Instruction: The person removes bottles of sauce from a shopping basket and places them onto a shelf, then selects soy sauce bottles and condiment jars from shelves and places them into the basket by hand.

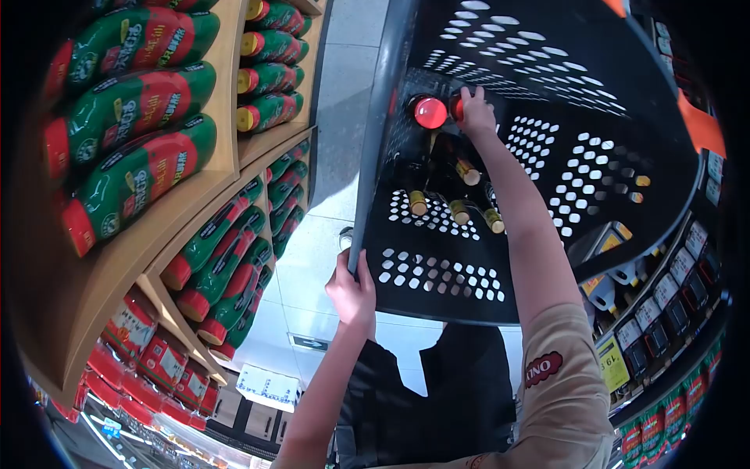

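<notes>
My left hand (351, 293) is closed on the near left rim of a black perforated plastic basket (500, 301). My right hand (476, 113) reaches down inside it, its fingers closed around a red-capped bottle (455, 107); most of that bottle is hidden. Just left of this hand, another red-capped bottle (430, 112) shows its bright cap. Several dark bottles with gold caps (459, 211) lie nearer to me in the basket, below my right wrist.
Wooden shelves (226, 78) on the left hold green bottles (148, 168) with red labels, with red packs (148, 344) lower down. To the right are more shelved goods and a yellow price tag (613, 363). Pale tiled floor (336, 133) runs between shelves and basket.
</notes>
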Motion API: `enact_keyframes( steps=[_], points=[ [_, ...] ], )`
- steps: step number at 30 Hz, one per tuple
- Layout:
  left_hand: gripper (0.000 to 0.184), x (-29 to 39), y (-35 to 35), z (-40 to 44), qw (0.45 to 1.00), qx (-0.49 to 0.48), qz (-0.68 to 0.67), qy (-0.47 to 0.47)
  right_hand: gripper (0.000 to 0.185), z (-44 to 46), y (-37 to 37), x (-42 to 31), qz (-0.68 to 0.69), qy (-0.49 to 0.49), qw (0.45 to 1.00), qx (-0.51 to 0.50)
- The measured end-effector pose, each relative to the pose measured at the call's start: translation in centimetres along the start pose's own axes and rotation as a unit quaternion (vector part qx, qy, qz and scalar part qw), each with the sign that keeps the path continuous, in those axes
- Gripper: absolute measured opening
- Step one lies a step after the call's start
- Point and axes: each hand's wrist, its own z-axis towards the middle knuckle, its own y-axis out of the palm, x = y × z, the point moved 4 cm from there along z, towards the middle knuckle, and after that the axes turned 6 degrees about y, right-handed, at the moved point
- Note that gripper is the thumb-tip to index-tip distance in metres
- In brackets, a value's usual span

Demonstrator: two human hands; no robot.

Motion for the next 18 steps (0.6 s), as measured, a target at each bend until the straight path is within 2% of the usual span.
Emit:
enact_keyframes(
  steps=[3,6,10,13,15,16,17,18],
  points=[
    [0.011,-0.3,0.1,-0.1,0.999,0.012,0.017,0.027,0.073,0.8,2.6,0.5,0.011,0.015,1.000,-0.021],
    [0.011,-0.2,0.1,-0.1,0.999,0.017,0.019,0.036,0.083,0.7,3.1,1.4,0.052,0.018,0.994,-0.093],
    [0.010,0.0,0.0,-0.1,0.998,0.023,0.034,0.040,0.080,-1.4,-1.6,1.8,0.039,0.071,0.995,-0.058],
    [0.014,-0.5,0.2,-0.1,0.997,0.013,0.045,0.053,0.066,-5.9,-7.1,2.8,0.193,-0.069,0.975,0.088],
    [0.014,-0.4,0.3,-0.1,0.994,0.050,0.056,0.081,0.048,-11.9,-11.9,3.5,0.249,-0.123,0.953,0.119],
    [0.021,0.4,-0.2,-0.2,0.995,0.035,0.062,0.062,0.042,-15.1,-13.7,4.4,0.255,-0.149,0.948,0.119],
    [0.038,1.3,-0.8,-0.6,0.994,0.070,0.062,0.065,0.039,-18.9,-15.6,5.1,0.272,-0.167,0.937,0.142],
    [0.050,2.0,-1.6,-1.7,0.982,0.154,0.084,0.075,0.036,-22.6,-17.0,6.3,0.281,-0.189,0.927,0.159]
  ],
)
